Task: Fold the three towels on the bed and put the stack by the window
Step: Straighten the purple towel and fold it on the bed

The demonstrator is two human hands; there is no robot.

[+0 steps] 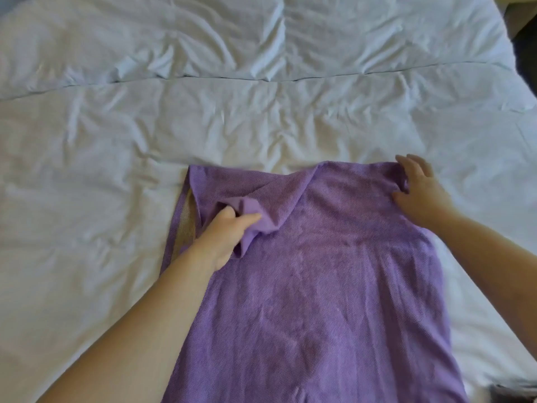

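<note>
The purple towel (pixel 334 301) apparently lies lengthwise, pointing away.

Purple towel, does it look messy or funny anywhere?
Yes. The purple towel is bunched into a lump near its far left corner, where the left hand pinches it, so it lies uneven. A tan strip peeks out along its left edge. The right hand grips the far right corner.
</note>
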